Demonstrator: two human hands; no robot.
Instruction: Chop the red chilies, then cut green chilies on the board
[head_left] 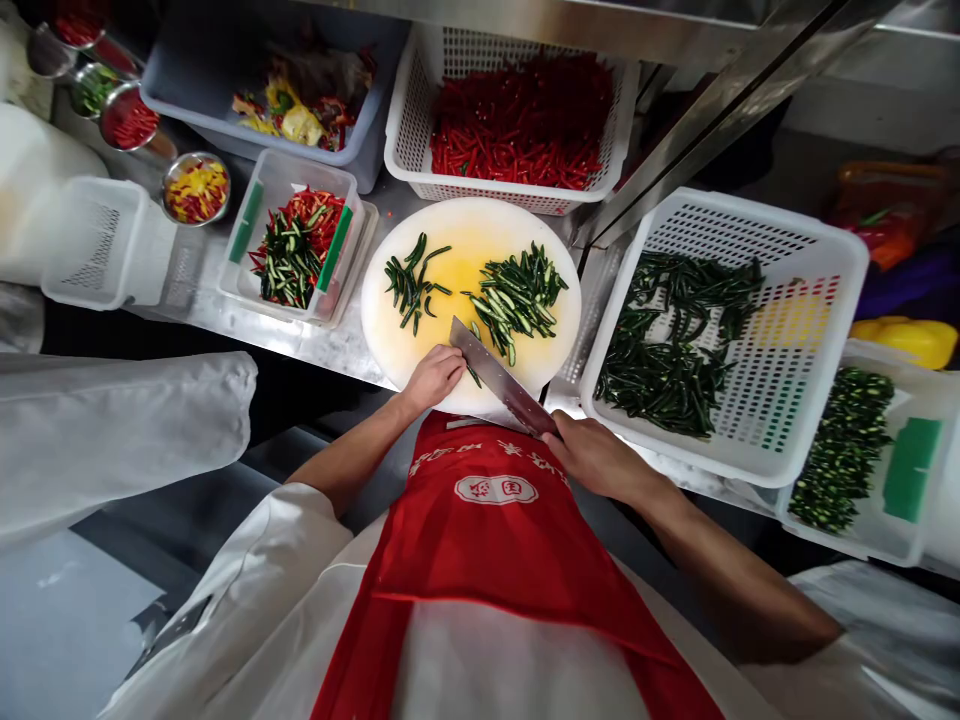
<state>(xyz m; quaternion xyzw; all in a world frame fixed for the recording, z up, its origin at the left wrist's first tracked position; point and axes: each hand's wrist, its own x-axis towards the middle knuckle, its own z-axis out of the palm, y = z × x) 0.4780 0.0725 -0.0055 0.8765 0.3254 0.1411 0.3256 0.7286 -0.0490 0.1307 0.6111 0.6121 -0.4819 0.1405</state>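
My right hand point(589, 450) is closed round the handle of a cleaver point(499, 375), whose blade slants across the near part of a round white cutting board point(465, 212). Beside the blade, my left hand point(436, 376) has its fingers curled and pressed on a green chili point(474, 376), partly hidden by the fingers and blade. Whole dark green chilies point(411, 285) lie on the board's left side. To the right is a pile of green chilies point(525, 300), several of them split with pale insides showing.
A white basket of green chilies point(675, 340) stands right of the board, a basket of red chilies point(525, 125) behind it. At left are a clear tub point(289, 250) of cut chilies and a grey bin point(180, 90) with scraps. A white sleeve point(127, 430) reaches in from the left.
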